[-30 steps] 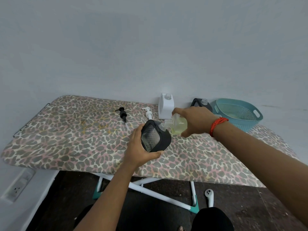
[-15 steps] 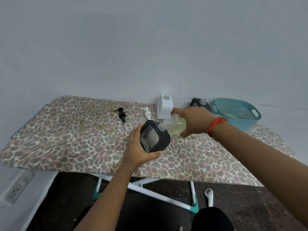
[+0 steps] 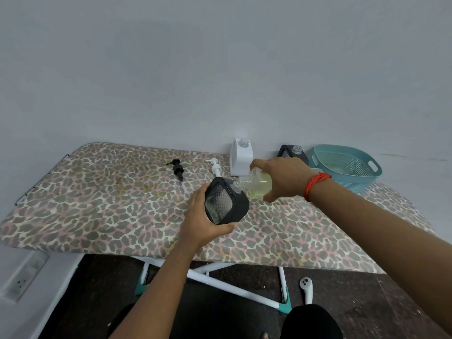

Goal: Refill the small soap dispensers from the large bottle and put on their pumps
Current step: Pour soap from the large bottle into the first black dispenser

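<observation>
My left hand point(image 3: 199, 220) grips a black-framed clear soap dispenser point(image 3: 223, 204), tilted with its open neck toward the right. My right hand point(image 3: 281, 178) holds a clear bottle of pale yellow soap point(image 3: 256, 185) on its side, its mouth touching the dispenser's neck. A white dispenser point(image 3: 241, 156) and a second black dispenser point(image 3: 293, 154) stand open-necked by the wall. A black pump point(image 3: 178, 170) and a white pump point(image 3: 215, 168) lie on the board.
The leopard-print ironing board point(image 3: 97, 204) stands against a grey wall. A teal basket point(image 3: 344, 167) sits at its far right end. A white controller point(image 3: 307, 288) lies on the dark floor below, beside the board's white legs point(image 3: 232, 287). A wall socket point(image 3: 22, 281) is low left.
Both hands, the dispenser and the soap bottle stay in nearly the same place. The bottle stays tipped against the dispenser's neck.
</observation>
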